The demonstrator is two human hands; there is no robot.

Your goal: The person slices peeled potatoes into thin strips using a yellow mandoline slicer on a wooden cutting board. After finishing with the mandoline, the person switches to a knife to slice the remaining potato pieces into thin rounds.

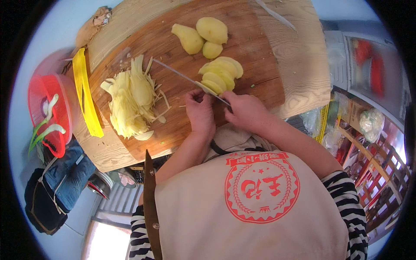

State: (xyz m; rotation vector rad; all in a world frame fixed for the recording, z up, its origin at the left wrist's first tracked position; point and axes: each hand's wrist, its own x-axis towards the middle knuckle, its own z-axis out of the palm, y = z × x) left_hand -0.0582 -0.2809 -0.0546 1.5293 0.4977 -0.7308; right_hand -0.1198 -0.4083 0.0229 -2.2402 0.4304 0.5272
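Note:
My right hand [245, 109] grips a kitchen knife [175, 71] whose blade, seen almost edge-on, points toward the upper left over the wooden cutting board [260, 65]. A pale slice lies along the far side of the blade. My left hand [200, 110] is beside the blade's near side, fingers curled; whether they hold anything is hidden. Beyond the blade, overlapping potato slices [224, 71] lie in a fanned pile. Farther up the board sit peeled potatoes: a large one [211, 30], a pear-shaped one [188, 39] and a smaller one [213, 50]. Shredded potato [128, 104] is heaped left of my hands.
A yellow plastic strip [87, 94] lies on the wooden table [302, 58] left of the board. Near the table's left edge, a red plastic basket [66, 104] has scallions [48, 109] at it. A whitish strip [278, 16] lies at the upper right.

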